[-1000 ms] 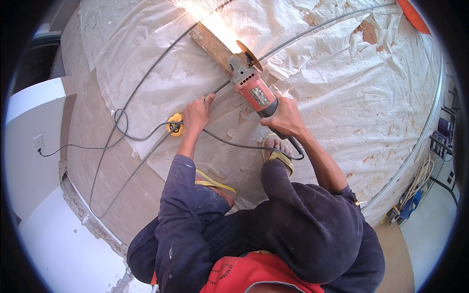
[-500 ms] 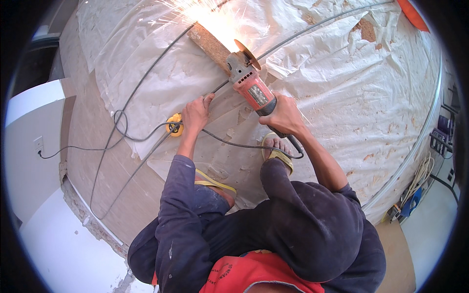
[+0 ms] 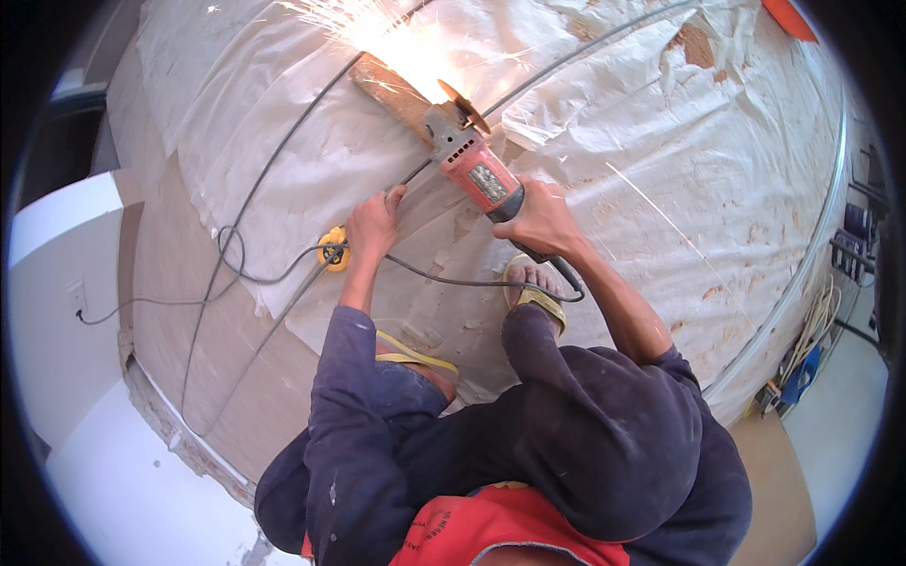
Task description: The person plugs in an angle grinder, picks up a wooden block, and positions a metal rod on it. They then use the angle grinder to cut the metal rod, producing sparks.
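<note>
My right hand (image 3: 540, 219) is wrapped round the rear body of a red and grey angle grinder (image 3: 481, 179). Its thin brown disc (image 3: 462, 106) faces away from me, and a bright fan of sparks (image 3: 392, 38) streams up and left from it. Fingers closed, my left hand (image 3: 374, 224) grips the near end of a thin dark rod (image 3: 415, 173). That rod runs under the grinder's head, and a long grey length continues beyond the disc to the upper right. A flat brown board (image 3: 392, 92) lies beside the disc. Glare hides the exact cutting point.
A yellow and black round thing (image 3: 332, 248) sits beside my left wrist, cord across it. Black cable (image 3: 196, 302) loops over the floor to a wall socket (image 3: 77, 300). Wrinkled pale sheeting (image 3: 642, 255) covers the floor. My sandalled feet (image 3: 533, 288) are close below the grinder.
Sparks keep flying, and both hands keep their grips. The whole view has shifted slightly, with the grinder and hands appearing a little further left. A bright streak now crosses the sheeting at right.
</note>
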`<state>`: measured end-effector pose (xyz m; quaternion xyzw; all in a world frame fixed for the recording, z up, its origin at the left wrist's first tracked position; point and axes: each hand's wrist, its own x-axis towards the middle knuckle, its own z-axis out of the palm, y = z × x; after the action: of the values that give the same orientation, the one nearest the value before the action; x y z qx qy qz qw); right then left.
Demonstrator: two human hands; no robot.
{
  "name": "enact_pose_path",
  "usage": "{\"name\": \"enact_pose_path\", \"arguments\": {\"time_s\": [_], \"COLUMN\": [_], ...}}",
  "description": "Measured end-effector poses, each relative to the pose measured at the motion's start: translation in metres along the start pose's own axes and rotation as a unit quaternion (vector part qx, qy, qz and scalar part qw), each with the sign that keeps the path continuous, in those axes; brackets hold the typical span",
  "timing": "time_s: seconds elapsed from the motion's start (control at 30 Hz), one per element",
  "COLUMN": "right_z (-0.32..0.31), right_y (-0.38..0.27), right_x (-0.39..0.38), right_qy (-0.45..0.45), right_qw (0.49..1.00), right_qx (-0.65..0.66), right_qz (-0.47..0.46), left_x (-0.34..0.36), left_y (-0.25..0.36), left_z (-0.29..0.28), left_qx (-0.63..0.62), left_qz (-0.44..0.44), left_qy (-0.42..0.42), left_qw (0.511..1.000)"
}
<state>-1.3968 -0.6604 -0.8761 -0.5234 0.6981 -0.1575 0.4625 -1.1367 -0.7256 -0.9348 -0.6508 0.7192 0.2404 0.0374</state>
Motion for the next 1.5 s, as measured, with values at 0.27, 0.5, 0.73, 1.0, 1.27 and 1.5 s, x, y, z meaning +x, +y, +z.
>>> {"name": "enact_pose_path", "arguments": {"time_s": [0.27, 0.5, 0.73, 1.0, 1.27, 1.5], "right_z": [0.001, -0.002, 0.000, 0.004, 0.003, 0.003], "right_y": [0.005, 0.003, 0.000, 0.002, 0.006, 0.007], "right_x": [-0.001, -0.003, 0.000, -0.002, -0.001, -0.003], "right_qy": [0.033, 0.020, 0.008, 0.039, 0.022, 0.017], "right_qw": [0.999, 0.999, 1.000, 0.999, 1.000, 1.000], "right_qx": [0.009, -0.002, 0.008, -0.019, 0.002, -0.005], "right_qz": [-0.018, -0.031, -0.015, -0.009, -0.020, -0.013], "left_x": [0.001, 0.002, 0.000, 0.000, 0.002, 0.001], "left_y": [-0.005, -0.010, -0.006, -0.006, -0.007, -0.006], "left_z": [0.008, 0.010, 0.006, 0.005, 0.007, 0.005], "left_qx": [0.025, 0.030, 0.020, 0.015, 0.026, 0.024], "left_qz": [0.005, 0.022, 0.013, 0.022, 0.017, 0.019], "left_qy": [0.007, 0.021, 0.019, 0.021, 0.021, 0.019], "left_qw": [1.000, 0.999, 1.000, 0.999, 0.999, 0.999]}}
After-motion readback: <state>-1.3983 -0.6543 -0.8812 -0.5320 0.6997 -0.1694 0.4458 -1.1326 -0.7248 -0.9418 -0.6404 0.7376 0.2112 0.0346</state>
